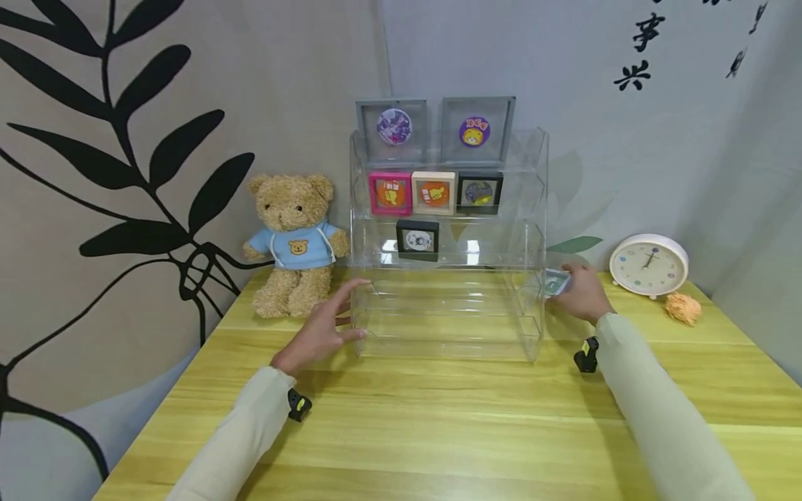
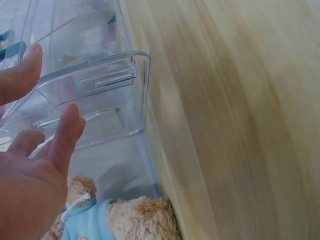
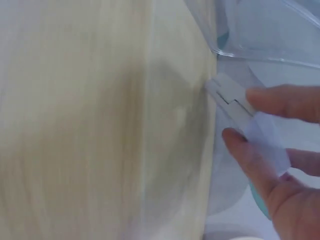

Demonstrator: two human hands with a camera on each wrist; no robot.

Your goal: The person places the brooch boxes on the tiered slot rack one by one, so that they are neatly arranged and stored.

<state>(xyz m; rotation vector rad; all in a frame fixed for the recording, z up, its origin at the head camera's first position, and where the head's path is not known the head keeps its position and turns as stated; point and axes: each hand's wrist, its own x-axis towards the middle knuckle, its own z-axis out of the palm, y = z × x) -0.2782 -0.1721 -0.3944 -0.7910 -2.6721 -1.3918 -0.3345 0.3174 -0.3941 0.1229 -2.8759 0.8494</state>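
Note:
A clear acrylic tiered stand (image 1: 438, 348) is set on the wooden table. At its lower left side, my left hand (image 1: 324, 328) spreads its fingers and thumb, fingertips right at the side edge. In the left wrist view the thumb and fingers of the left hand (image 2: 35, 185) stand apart beside the clear panel. Just right of the stand, my right hand (image 1: 581, 292) pinches a small square display frame (image 1: 555, 283) with a teal face. The right wrist view shows this frame (image 3: 232, 102) tilted, its pale edge marked by a stepped seam, between thumb and fingers.
Two grey frames (image 1: 393, 132) lean on the stand's top tier. Below are pink (image 1: 373, 195), cream (image 1: 434, 211) and black (image 1: 480, 174) frames, then another black frame (image 1: 418, 259). A teddy bear (image 1: 294, 209) stands left; a white clock (image 1: 649, 264) and orange crumpled ball (image 1: 683, 308) are right.

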